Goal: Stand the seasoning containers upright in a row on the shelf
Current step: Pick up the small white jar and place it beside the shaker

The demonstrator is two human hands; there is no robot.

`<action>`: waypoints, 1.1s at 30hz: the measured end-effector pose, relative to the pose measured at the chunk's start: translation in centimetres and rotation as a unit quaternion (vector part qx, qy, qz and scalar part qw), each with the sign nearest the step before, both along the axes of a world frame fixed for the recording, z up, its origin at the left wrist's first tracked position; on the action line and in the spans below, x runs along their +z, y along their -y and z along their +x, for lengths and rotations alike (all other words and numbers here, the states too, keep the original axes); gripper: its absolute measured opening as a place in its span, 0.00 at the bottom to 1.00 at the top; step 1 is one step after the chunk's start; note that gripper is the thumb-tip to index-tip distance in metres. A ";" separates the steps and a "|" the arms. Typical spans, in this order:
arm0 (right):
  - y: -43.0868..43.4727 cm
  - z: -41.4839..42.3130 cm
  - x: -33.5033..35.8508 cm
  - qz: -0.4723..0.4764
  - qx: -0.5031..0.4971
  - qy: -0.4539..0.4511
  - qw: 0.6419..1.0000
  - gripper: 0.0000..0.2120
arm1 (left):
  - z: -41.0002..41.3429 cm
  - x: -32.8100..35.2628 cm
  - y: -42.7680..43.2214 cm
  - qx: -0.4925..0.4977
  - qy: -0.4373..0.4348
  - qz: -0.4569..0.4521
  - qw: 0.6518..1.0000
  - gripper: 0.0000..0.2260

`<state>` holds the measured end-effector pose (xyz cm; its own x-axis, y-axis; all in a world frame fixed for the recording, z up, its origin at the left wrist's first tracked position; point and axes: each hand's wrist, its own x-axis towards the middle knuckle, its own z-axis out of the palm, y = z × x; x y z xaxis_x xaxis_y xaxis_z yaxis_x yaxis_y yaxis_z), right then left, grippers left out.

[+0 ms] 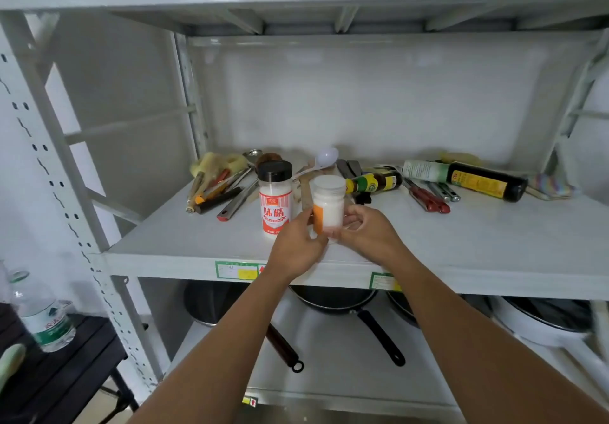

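Note:
A black-capped jar of white powder with a red label (pixel 275 198) stands upright near the front of the white shelf (pixel 478 245). Right beside it is a white-lidded jar with an orange label (pixel 328 204), upright, gripped low on both sides by my left hand (pixel 296 245) and my right hand (pixel 369 231). Behind, a small dark bottle with a yellow-green label (pixel 375 182) lies on its side. A large dark sauce bottle with a yellow label (pixel 484 181) and a white-green bottle (pixel 425 170) also lie flat at the back right.
Knives, peelers and a brush (pixel 219 186) are piled at the back left; a white spoon (pixel 324 158) and red-handled tools (pixel 428 199) lie mid-back. Pans (pixel 349 305) sit on the lower shelf. A water bottle (pixel 43 315) stands on a dark stool at left.

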<state>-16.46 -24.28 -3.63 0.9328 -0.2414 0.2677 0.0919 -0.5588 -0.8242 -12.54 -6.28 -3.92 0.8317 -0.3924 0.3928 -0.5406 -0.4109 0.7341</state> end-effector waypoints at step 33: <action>-0.1 0.1 0.0 -0.022 0.015 -0.008 1.000 0.29 | -2.3 1.3 -0.8 0.041 -0.049 -0.041 0.997 0.24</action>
